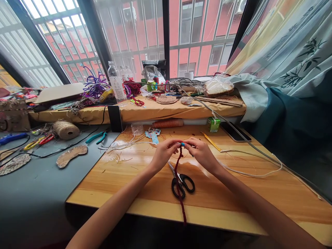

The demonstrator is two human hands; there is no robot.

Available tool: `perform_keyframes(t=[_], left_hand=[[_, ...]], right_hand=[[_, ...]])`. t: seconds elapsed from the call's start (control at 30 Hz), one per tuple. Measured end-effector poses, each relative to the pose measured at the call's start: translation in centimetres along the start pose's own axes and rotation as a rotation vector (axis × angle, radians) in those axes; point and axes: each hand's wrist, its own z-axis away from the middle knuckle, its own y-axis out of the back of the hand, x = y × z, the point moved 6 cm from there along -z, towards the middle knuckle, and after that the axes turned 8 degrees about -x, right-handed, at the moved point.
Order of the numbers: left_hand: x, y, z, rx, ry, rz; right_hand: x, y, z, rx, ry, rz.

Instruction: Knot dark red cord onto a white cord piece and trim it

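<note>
Dark red yarn [177, 166] hangs from between my two hands, crosses a pair of black-handled scissors [187, 183] and runs over the table's front edge. My left hand [167, 151] pinches the yarn's upper end. Close beside it, my right hand [198, 152] has its fingers closed on a small blue piece [183, 144] at the top of the yarn. What the blue piece is cannot be made out. The scissors lie on the wooden table [145, 193] below my hands, blades pointing up and left.
Beyond my hands lie a patterned card [153, 135], a clear cup [137, 129], an orange thread spool [167, 123], a green box [213, 124] and a phone [235, 131]. White cord [249, 173] loops right. Teal pliers [96, 137] and twine [66, 129] sit left.
</note>
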Motion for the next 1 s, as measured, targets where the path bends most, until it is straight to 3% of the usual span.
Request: perform_keyframes(t=[0.3, 0.47, 0.73, 1.0], left_hand=[[-1.3, -0.2, -0.2, -0.035, 0.097, 0.071], [-1.2, -0.1, -0.2, -0.004, 0.1, 0.059], [0.0, -0.8, 0.4, -0.02, 0.017, -0.243], [-0.2, -0.1, 0.2, 0.042, 0.053, -0.227]], right_hand=[[1.4, -0.6, -0.4, -0.073, -0.159, -0.267], [1.6, -0.4, -0.2, -0.021, -0.173, -0.254], [1.8, -0.1, 0.1, 0.069, -0.183, -0.253], [1.8, -0.1, 0.1, 0.068, -0.187, -0.233]])
